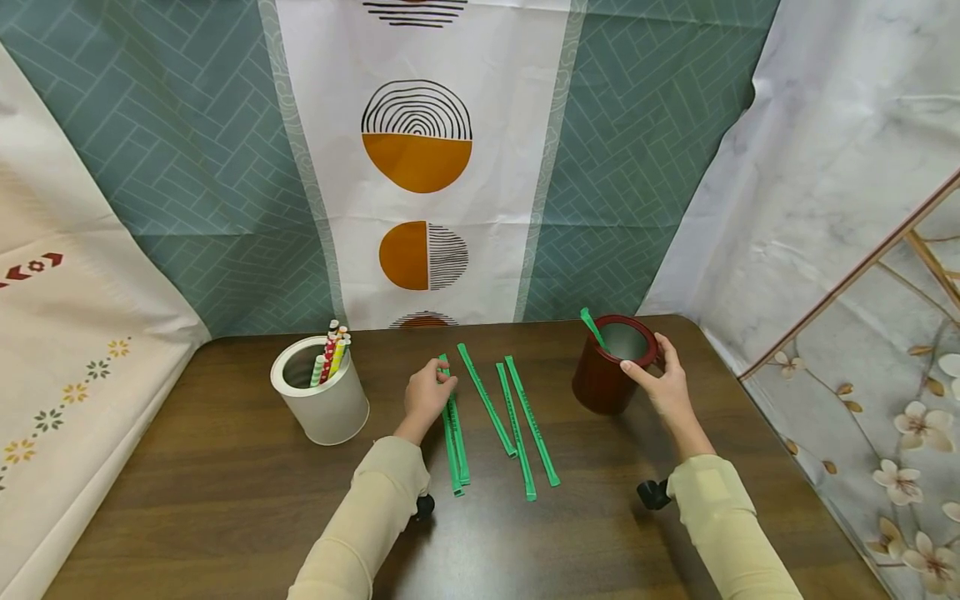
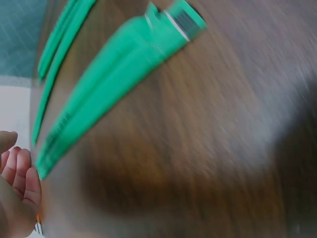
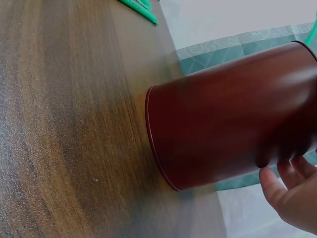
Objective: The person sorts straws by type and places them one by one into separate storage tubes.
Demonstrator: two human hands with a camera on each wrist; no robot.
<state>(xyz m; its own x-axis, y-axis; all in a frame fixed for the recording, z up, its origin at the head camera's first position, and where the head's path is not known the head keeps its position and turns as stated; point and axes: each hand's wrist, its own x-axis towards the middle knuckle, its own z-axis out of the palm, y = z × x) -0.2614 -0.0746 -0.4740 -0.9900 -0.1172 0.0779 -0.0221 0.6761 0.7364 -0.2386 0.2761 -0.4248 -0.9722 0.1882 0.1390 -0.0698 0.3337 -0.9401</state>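
My right hand (image 1: 663, 387) holds a dark red canister (image 1: 606, 379) by its rim and side, thumb near the rim and fingers round the far right. The right wrist view shows its smooth red wall (image 3: 223, 119) with fingertips against it. A green-wrapped stick (image 1: 592, 327) leans inside it, its end above the rim. My left hand (image 1: 427, 393) is at the far ends of two green paper-wrapped sticks (image 1: 453, 450), fingers loosely curled. In the left wrist view a gap shows between thumb and fingers (image 2: 22, 171), beside the end of a green stick (image 2: 104, 84).
Further green-wrapped sticks (image 1: 486, 402) lie on the brown wooden table (image 1: 247, 517) between the hands. At the left stands a white canister (image 1: 330, 412) with several patterned tubes (image 1: 330, 358). Hanging cloths (image 1: 637, 150) border the table's back and sides.
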